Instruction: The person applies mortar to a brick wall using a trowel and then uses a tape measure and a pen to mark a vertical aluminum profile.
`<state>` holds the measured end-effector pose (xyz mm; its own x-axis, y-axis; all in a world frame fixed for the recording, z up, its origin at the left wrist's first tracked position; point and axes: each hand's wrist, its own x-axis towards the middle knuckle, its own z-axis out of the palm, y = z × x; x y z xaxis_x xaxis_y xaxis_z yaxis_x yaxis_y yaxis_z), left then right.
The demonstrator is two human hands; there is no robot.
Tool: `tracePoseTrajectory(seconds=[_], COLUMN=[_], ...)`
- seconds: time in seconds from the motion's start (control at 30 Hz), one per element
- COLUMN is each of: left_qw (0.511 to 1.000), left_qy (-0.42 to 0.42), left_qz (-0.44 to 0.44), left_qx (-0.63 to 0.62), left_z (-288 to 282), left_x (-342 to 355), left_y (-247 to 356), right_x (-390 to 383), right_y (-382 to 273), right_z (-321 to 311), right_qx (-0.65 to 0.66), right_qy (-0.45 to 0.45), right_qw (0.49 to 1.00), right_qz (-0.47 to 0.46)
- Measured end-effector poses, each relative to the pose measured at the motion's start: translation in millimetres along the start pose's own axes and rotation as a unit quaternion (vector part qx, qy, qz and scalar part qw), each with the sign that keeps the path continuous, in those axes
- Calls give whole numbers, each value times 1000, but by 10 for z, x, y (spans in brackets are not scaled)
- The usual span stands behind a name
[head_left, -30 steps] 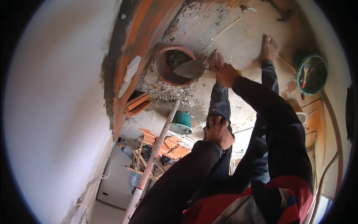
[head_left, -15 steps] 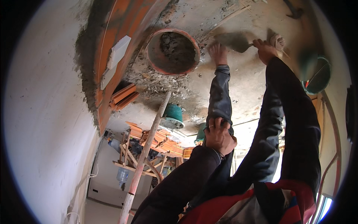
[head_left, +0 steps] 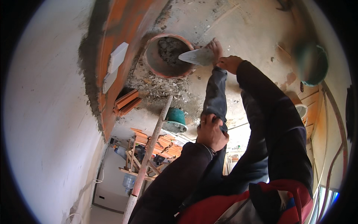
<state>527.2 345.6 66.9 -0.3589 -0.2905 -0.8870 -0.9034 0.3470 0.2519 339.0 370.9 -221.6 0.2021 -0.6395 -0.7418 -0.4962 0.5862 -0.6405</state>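
My right hand (head_left: pixel 230 64) is closed round the handle of a pointing trowel, whose pale grey blade (head_left: pixel 199 57) points left. The tip of that blade reaches past the rim of a round, reddish-edged tub (head_left: pixel 146 56). Inside the tub lies lumpy grey mortar (head_left: pixel 171 50). My bare foot (head_left: pixel 215 47) is on the floor, partly behind the trowel. Lower down, my left hand (head_left: pixel 213 131) grips my bent knee, its fingers curled over the dark trouser leg.
A green bucket (head_left: pixel 175 118) stands near a long pole (head_left: pixel 149 156); another green bucket (head_left: pixel 317 67) is at right. Rubble (head_left: pixel 160 85) lies below the tub. Orange hollow bricks (head_left: pixel 127 101) and white tile pieces (head_left: pixel 118 58) are by the left wall.
My right hand has swung left with the trowel, from the floor right of my foot to the tub's edge. My left hand stays on my knee.
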Motion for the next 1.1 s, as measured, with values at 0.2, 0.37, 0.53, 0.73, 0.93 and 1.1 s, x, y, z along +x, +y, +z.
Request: tracePoseTrajectory(seconds=[0.2,0.37,0.53,0.73,0.93,1.1], left_qw=[997,988,979,975,966,967], left_qy=[38,32,6,0,-1,-8], left_qz=[49,77,74,101,109,83], left_qx=[50,127,191,198,236,241], left_z=[252,464,657,760,941,1102], left_x=[-53,-57,-79,-114,-154,-199], left_y=[87,117,285,268,232,275], right_x=[-1084,-3006,-4404,-4921,-4781,-4581], right_y=[919,1144,1279,2487,3665,4023], right_z=[304,1167,2492,2980,3255,3197], right_qx=[-15,137,321,272,190,218], right_qy=[145,301,404,292,384,354], right_qw=[970,907,700,666,705,685], right_qz=[196,262,494,631,565,598])
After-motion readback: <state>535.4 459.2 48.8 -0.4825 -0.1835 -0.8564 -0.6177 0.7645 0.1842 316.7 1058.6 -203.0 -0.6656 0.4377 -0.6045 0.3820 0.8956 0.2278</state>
